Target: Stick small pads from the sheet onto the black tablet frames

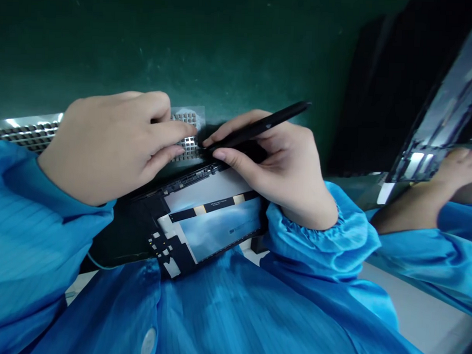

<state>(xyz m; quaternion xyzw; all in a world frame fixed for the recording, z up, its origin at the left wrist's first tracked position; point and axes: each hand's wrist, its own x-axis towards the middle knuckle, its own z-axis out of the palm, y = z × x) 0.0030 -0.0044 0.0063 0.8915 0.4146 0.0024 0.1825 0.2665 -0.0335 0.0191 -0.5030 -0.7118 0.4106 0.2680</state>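
My left hand (pixel 121 142) lies over a clear sheet of small grey pads (pixel 189 118), its thumb and index fingertip pressed on the sheet near its right end, the other fingers curled. My right hand (pixel 286 163) grips a slim black pen-shaped tool (pixel 276 119) between thumb and fingers. The tool's working end points down-left at the sheet's right edge; whether it touches a pad I cannot tell. Just below both hands is an opened tablet-like device (pixel 218 228), tilted near my body, with silvery and bluish panels, a dark strip and small parts showing.
A green work surface (pixel 225 52) stretches beyond my hands. At the right stand a large black object (pixel 362 99) and another device with a shiny inner side (pixel 451 112). A co-worker's hand (pixel 461 167) and blue sleeve (pixel 431 240) reach in there.
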